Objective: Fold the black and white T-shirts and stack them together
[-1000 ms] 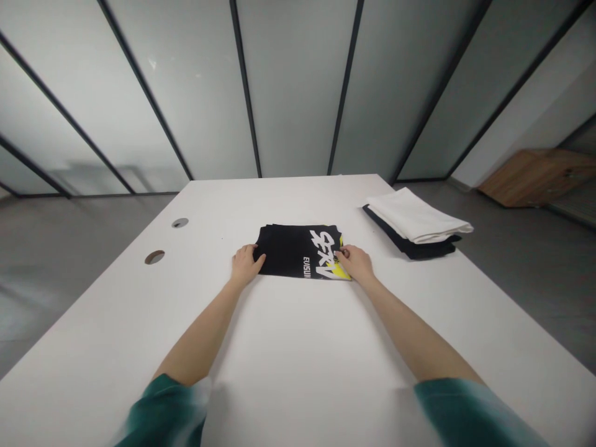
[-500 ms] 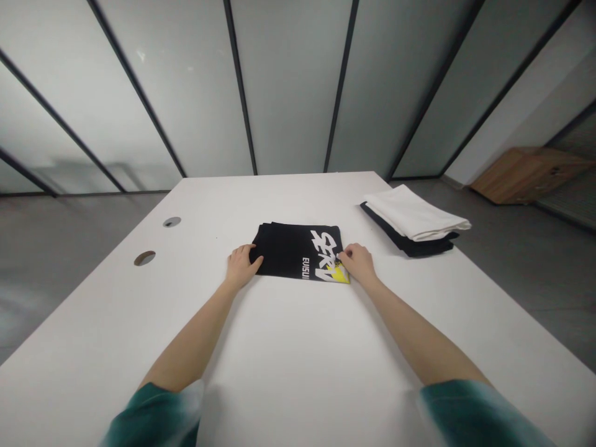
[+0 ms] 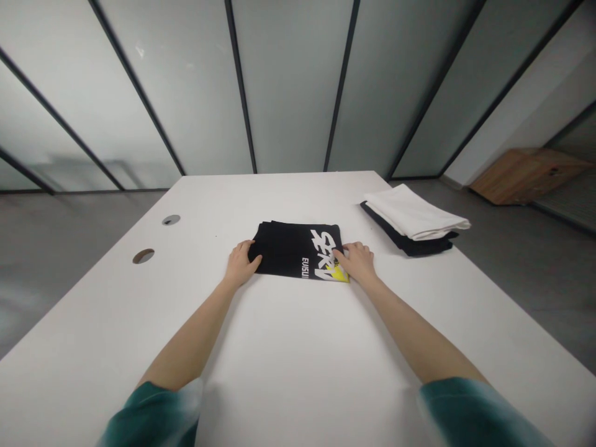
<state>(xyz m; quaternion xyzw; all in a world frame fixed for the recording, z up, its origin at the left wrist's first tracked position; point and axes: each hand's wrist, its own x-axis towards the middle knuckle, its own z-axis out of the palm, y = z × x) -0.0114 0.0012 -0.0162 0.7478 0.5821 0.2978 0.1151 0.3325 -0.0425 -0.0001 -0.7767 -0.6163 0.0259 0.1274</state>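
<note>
A folded black T-shirt (image 3: 284, 248) with white lettering and a yellow patch lies flat in the middle of the white table. At its left edge, my left hand (image 3: 241, 262) grips the fabric, thumb on top and fingers along the far side of the edge. My right hand (image 3: 358, 259) holds the opposite edge, its thumb over the print near the yellow corner. The undersides of both grips are hidden.
On the table's right side lies a folded white cloth (image 3: 414, 211) on top of a folded black one (image 3: 426, 246). Two round holes, one nearer (image 3: 143, 256) and one farther (image 3: 171, 220), pierce the tabletop at left. Frosted glass panels stand behind; a wooden cabinet (image 3: 526, 174) sits at right.
My right thumb has extended onto the T-shirt's print, and that hand's fingers have straightened from a pinch along the edge. The T-shirt stays practically in place.
</note>
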